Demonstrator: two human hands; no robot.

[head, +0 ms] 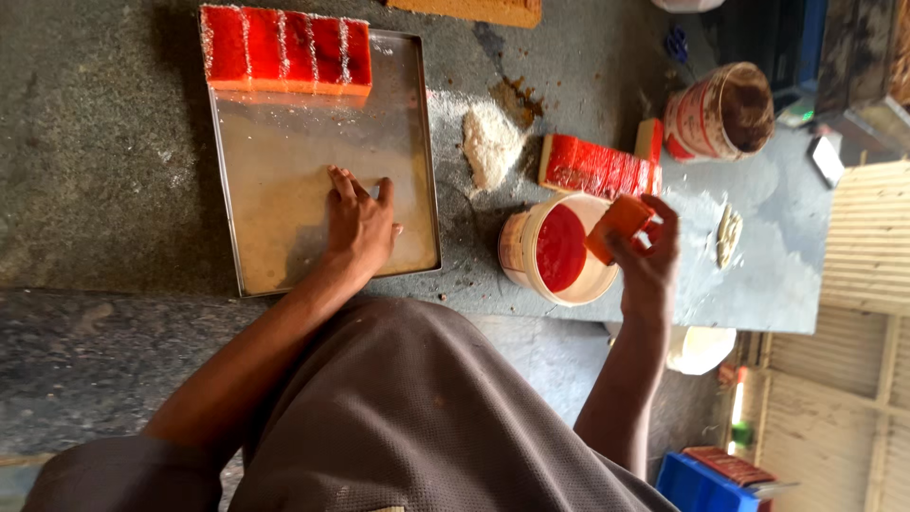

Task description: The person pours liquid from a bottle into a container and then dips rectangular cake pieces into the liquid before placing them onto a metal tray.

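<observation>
Right hand (pixel 647 261) raised just above the right rim of a white bucket of red glaze (pixel 555 248), fingertips pinched around a small orange-red cake block (pixel 621 226), thumb on one side, fingers curled over the other. Block probably light and soft (sponge by the look of it), wet and slippery where coated, easily dented by a hard squeeze; best gripped by the uncoated sides, lightly, near the middle. Left hand (pixel 360 223) flat on the bare steel baking tray (pixel 284 152), fingers spread, palm pressing down. Along the tray's far edge, a row of red-glazed cake slices (pixel 284 47), touching one another, white crumb dust between them. Right of the tray, a heap of white crumbs (pixel 491 142); beside it, another glazed red slab (pixel 597 166) on the grey stone worktop (pixel 95 171). Farther right, a second bucket (pixel 720 114), tipped on its side, brown inside.
</observation>
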